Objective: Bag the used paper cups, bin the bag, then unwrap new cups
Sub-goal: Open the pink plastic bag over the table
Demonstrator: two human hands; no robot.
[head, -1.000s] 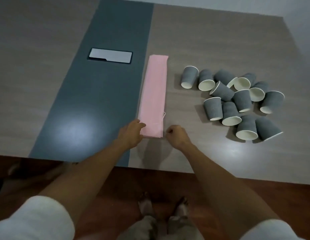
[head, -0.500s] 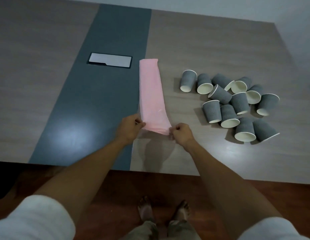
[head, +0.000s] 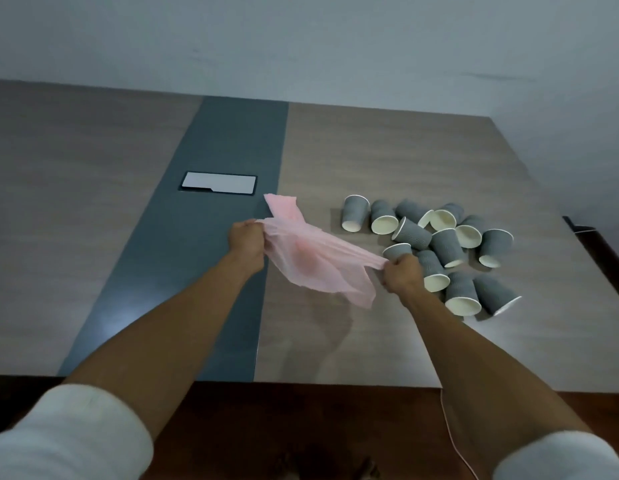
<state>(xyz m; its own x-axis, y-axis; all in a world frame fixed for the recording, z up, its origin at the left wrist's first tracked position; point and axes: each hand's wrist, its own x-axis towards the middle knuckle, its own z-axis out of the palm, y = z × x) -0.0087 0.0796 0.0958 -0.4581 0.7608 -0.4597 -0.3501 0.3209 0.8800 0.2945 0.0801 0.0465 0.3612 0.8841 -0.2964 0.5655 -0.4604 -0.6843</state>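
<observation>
Pink bag (head: pixel 315 261), grey ribbed cups (head: pixel 443 242) with cream insides, wood-grain table (head: pixel 387 150) with slate stripe.

Item count: twelve grey paper cups (head: pixel 446 247), one of them partly hidden behind my right hand (head: pixel 403 273). One pink plastic bag (head: pixel 315 261). One table (head: pixel 93 202), with one dark grey strip (head: pixel 211 271) down its top and one pale rectangular panel (head: pixel 218 182) set into that strip. Two hands in view, my right and my left hand (head: pixel 247 240). Two white sleeves, left sleeve (head: pixel 69 434) and right sleeve (head: pixel 557 459). One thin cord (head: pixel 450 431).
</observation>
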